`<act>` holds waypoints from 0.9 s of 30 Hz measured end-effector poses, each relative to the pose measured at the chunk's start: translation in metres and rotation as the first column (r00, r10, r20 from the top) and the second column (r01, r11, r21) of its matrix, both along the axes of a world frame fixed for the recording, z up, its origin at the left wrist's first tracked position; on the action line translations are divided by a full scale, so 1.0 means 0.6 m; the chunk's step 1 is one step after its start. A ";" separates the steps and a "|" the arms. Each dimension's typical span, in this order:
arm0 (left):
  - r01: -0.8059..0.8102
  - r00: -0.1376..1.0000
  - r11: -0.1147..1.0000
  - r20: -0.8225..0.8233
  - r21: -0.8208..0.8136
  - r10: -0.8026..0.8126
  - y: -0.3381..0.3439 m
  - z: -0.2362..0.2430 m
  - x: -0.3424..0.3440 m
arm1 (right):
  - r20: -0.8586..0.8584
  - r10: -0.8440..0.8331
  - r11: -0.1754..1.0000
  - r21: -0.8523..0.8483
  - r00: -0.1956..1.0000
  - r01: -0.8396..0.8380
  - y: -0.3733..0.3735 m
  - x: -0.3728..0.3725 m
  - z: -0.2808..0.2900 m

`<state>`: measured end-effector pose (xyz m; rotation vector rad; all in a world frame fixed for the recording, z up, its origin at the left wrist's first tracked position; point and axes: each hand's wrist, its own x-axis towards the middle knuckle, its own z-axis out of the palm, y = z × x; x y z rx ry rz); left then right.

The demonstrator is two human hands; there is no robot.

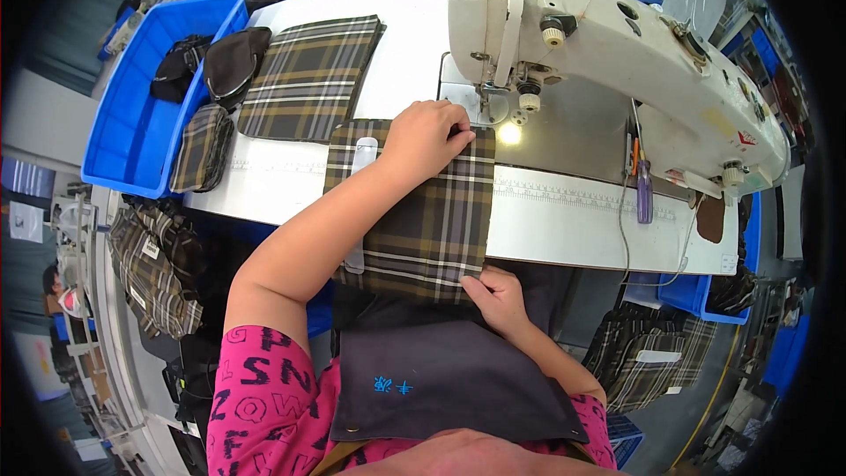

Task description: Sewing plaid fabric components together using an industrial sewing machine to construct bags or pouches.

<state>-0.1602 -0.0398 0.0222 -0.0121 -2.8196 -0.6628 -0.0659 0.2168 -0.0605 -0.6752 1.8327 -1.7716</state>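
A dark plaid fabric panel [401, 238] with brown, grey and white stripes lies over the table's front edge, its near part hanging toward my lap. Two pale strips show along its left side, partly behind my forearm. My left hand [429, 137] is closed on the panel's far edge, fingers curled, just in front of the needle area of a white sewing machine [617, 53]. At the near right corner, my right hand [499, 300] grips the panel with the thumb on top; its other fingers are hidden underneath.
A plaid stack [308, 79] lies at the table's far left, beside dark pouches [236, 66] and a blue bin [132, 97]. A purple-handled screwdriver [644, 194] rests under the machine arm. More plaid pieces [652, 357] hang low at the right.
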 end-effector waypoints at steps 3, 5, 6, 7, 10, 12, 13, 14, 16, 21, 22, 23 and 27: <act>-0.021 0.999 1.000 0.039 0.006 0.021 0.001 0.002 -0.003 | -0.034 0.044 0.999 0.019 0.998 -0.043 -0.001 -0.002 -0.006; -0.031 0.999 0.999 0.043 0.009 0.030 -0.001 0.002 -0.005 | 0.030 0.047 0.999 0.013 0.998 -0.047 -0.005 -0.003 0.002; -0.041 0.998 0.999 0.045 0.013 0.040 -0.001 0.003 -0.006 | 0.031 0.046 0.999 0.012 0.998 -0.047 -0.005 -0.004 0.006; -0.040 0.998 0.999 0.046 0.012 0.040 -0.001 0.003 -0.007 | 0.021 0.049 0.999 0.022 0.999 -0.050 -0.005 -0.006 0.010; -0.052 0.997 0.998 0.060 0.020 0.050 0.000 0.004 -0.012 | 0.023 0.044 0.999 0.024 0.999 -0.045 -0.006 -0.007 0.009; -0.053 0.995 0.999 0.083 0.015 0.051 0.000 0.004 -0.015 | 0.035 0.037 0.999 0.016 0.999 -0.038 -0.006 -0.007 0.007; -0.051 0.995 0.999 0.083 0.015 0.050 0.000 0.004 -0.015 | 0.045 0.037 0.999 0.015 0.998 -0.038 -0.006 -0.007 0.006; -0.054 0.995 0.998 0.083 0.012 0.053 0.000 0.004 -0.015 | 0.057 0.038 0.999 0.013 0.998 -0.039 -0.006 -0.006 0.005; -0.057 0.995 0.998 0.084 0.008 0.056 0.000 0.003 -0.016 | 0.061 0.042 0.999 0.013 0.997 -0.043 -0.005 -0.007 0.007; -0.063 0.990 0.997 0.128 0.039 0.058 0.005 0.008 -0.016 | 0.062 0.050 0.998 0.022 0.997 -0.051 -0.005 -0.008 0.008; -0.063 0.990 0.997 0.128 0.040 0.058 0.007 0.006 -0.015 | 0.059 0.049 0.998 0.034 0.997 -0.052 -0.005 -0.008 0.010; -0.023 1.000 1.000 0.017 -0.003 0.023 0.008 0.000 -0.013 | 0.055 0.050 0.998 0.045 0.997 -0.053 -0.006 -0.008 0.011; 0.170 0.936 0.982 -0.297 -0.080 -0.186 0.014 -0.021 -0.016 | 0.053 0.053 0.998 0.044 0.997 -0.055 -0.008 -0.006 0.004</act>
